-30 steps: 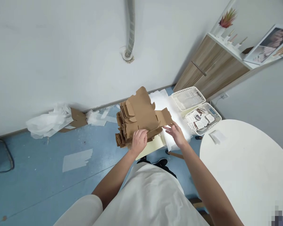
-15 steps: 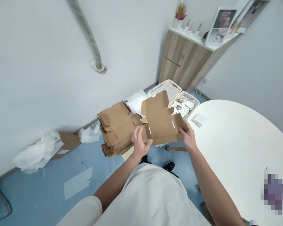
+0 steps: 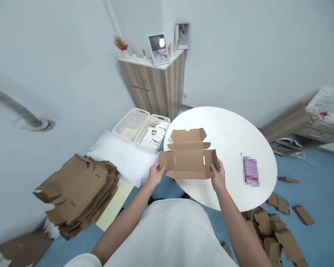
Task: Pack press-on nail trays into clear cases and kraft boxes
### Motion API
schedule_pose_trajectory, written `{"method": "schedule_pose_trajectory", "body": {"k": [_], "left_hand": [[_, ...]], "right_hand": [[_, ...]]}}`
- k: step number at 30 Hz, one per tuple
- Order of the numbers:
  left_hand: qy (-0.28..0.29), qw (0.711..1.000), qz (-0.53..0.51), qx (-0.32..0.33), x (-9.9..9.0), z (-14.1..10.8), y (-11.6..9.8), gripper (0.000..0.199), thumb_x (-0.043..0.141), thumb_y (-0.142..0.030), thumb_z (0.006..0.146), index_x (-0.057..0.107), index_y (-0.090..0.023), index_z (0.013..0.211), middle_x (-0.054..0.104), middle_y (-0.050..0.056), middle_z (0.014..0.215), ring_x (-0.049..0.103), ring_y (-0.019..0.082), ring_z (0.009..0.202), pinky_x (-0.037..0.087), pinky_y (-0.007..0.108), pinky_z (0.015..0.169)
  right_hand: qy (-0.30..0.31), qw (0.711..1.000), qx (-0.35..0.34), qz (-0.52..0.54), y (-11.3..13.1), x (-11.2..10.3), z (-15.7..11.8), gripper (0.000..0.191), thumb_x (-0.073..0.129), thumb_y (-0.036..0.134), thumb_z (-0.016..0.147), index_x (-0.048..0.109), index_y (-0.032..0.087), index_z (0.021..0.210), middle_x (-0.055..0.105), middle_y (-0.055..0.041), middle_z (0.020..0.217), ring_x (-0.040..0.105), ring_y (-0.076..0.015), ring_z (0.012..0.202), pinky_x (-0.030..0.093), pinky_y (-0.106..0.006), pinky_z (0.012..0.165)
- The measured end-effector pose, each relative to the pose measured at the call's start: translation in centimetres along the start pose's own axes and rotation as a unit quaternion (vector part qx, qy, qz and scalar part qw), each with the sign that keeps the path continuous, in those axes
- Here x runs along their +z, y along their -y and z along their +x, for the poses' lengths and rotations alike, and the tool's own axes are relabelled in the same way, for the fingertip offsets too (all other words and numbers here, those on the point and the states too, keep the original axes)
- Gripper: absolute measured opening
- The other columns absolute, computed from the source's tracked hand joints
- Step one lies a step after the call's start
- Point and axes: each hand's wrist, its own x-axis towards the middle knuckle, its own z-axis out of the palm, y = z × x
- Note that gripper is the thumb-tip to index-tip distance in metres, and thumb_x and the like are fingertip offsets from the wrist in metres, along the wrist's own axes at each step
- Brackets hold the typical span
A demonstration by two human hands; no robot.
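Note:
A flat, unfolded cardboard box (image 3: 189,160) spans the space between my hands, its slotted panel facing up and its tabbed flaps spread over the near left part of the round white table (image 3: 228,129). My left hand (image 3: 156,174) pinches its left flap. At the right end, my right hand (image 3: 218,176) grips the other side flap, thumb on top. To the left lies a thick stack of flat cardboard boxes (image 3: 83,181), apart from my hands.
White plastic sheets (image 3: 117,152) lie beside two white baskets (image 3: 132,122), one holding printed packets (image 3: 156,133). A blurred purple item (image 3: 251,170) is on the table. Folded cardboard boxes (image 3: 275,230) are heaped on the floor at right. A wooden cabinet (image 3: 153,85) stands behind.
My view has swung right, towards the table. The cardboard box has moved from beside the stack to the table's edge and is levelled out. My left hand now grips its left flap.

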Motion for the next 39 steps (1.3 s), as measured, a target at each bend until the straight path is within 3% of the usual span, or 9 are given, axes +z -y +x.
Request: {"method": "schedule_pose_trajectory", "body": {"k": [7, 12, 16, 19, 22, 26, 29, 33, 39], "left_hand": [[0.077, 0.986, 0.144, 0.034, 6.2, 2.5, 1.1, 0.027, 0.051, -0.027, 0.071, 0.059, -0.012, 0.092, 0.066, 0.007, 0.091, 0.061, 0.019, 0.085, 0.048, 0.031, 0.075], [0.117, 0.975, 0.187, 0.019, 8.8, 4.1, 2.6, 0.026, 0.05, -0.023, 0.072, 0.058, -0.013, 0.094, 0.066, 0.007, 0.093, 0.062, 0.019, 0.082, 0.047, 0.031, 0.074], [0.136, 0.96, 0.246, -0.013, 9.8, 5.3, 3.6, 0.032, 0.05, -0.022, 0.073, 0.055, -0.012, 0.103, 0.063, 0.009, 0.096, 0.061, 0.017, 0.082, 0.046, 0.031, 0.077], [0.103, 0.936, 0.336, 0.006, 10.0, 5.0, 3.5, 0.049, 0.053, -0.029, 0.074, 0.043, -0.011, 0.118, 0.055, 0.013, 0.11, 0.056, 0.021, 0.096, 0.043, 0.035, 0.082], [0.086, 0.883, 0.445, 0.121, 9.9, 3.5, 2.7, 0.066, 0.058, -0.042, 0.069, 0.035, -0.015, 0.126, 0.041, 0.015, 0.126, 0.039, 0.028, 0.116, 0.034, 0.043, 0.091], [0.251, 0.773, 0.519, 0.263, 10.1, 1.7, 2.0, 0.062, 0.066, -0.045, 0.061, 0.045, -0.023, 0.116, 0.043, 0.01, 0.124, 0.031, 0.03, 0.12, 0.02, 0.047, 0.098], [0.313, 0.717, 0.552, 0.288, 10.8, 1.3, 2.3, 0.046, 0.063, -0.031, 0.067, 0.048, -0.024, 0.11, 0.049, 0.008, 0.118, 0.035, 0.028, 0.118, 0.013, 0.049, 0.099], [0.325, 0.697, 0.584, 0.257, 11.8, 1.6, 3.1, 0.036, 0.053, -0.018, 0.073, 0.047, -0.023, 0.108, 0.053, 0.007, 0.111, 0.049, 0.024, 0.103, 0.012, 0.05, 0.098], [0.35, 0.688, 0.579, 0.262, 12.4, 2.3, 3.0, 0.041, 0.049, -0.017, 0.075, 0.042, -0.021, 0.115, 0.048, 0.01, 0.117, 0.05, 0.022, 0.104, 0.023, 0.041, 0.096]], "right_hand": [[-0.071, 0.991, 0.058, -0.094, -2.6, -7.8, -0.6, 0.035, 0.045, 0.041, 0.075, 0.058, 0.018, 0.098, 0.06, -0.0074, 0.101, 0.053, -0.0208, 0.092, 0.043, -0.032, 0.078], [-0.049, 0.984, 0.114, -0.125, -4.9, -10.7, -0.8, 0.031, 0.041, 0.031, 0.072, 0.058, 0.017, 0.095, 0.062, -0.0055, 0.09, 0.055, -0.0196, 0.08, 0.043, -0.03, 0.069], [-0.05, 0.969, 0.148, -0.193, -6.9, -12.0, -0.8, 0.043, 0.042, 0.03, 0.071, 0.05, 0.017, 0.111, 0.06, -0.0076, 0.099, 0.056, -0.0203, 0.084, 0.043, -0.033, 0.076], [-0.069, 0.946, 0.149, -0.281, -7.9, -12.5, -0.7, 0.06, 0.046, 0.031, 0.07, 0.036, 0.014, 0.126, 0.055, -0.0116, 0.108, 0.053, -0.023, 0.094, 0.04, -0.037, 0.083], [-0.097, 0.907, 0.089, -0.4, -7.7, -12.5, 0.0, 0.065, 0.048, 0.033, 0.07, 0.031, 0.012, 0.129, 0.047, -0.0143, 0.119, 0.041, -0.0267, 0.112, 0.032, -0.041, 0.093], [-0.043, 0.881, 0.057, -0.468, -6.3, -11.8, 2.8, 0.055, 0.047, 0.033, 0.073, 0.038, 0.019, 0.125, 0.044, -0.0108, 0.124, 0.037, -0.0272, 0.116, 0.03, -0.042, 0.094], [0.033, 0.887, 0.066, -0.456, -5.7, -10.8, 5.5, 0.048, 0.048, 0.031, 0.073, 0.043, 0.022, 0.121, 0.049, -0.0073, 0.121, 0.042, -0.0246, 0.112, 0.033, -0.04, 0.092], [0.088, 0.92, 0.095, -0.37, -6.2, -9.6, 8.3, 0.045, 0.047, 0.025, 0.074, 0.045, 0.021, 0.119, 0.055, -0.0048, 0.115, 0.05, -0.0174, 0.105, 0.04, -0.031, 0.088], [0.049, 0.924, 0.11, -0.364, -6.9, -9.1, 9.2, 0.039, 0.041, 0.013, 0.074, 0.055, 0.019, 0.11, 0.061, -0.0044, 0.103, 0.057, -0.0142, 0.093, 0.044, -0.027, 0.082]]}}
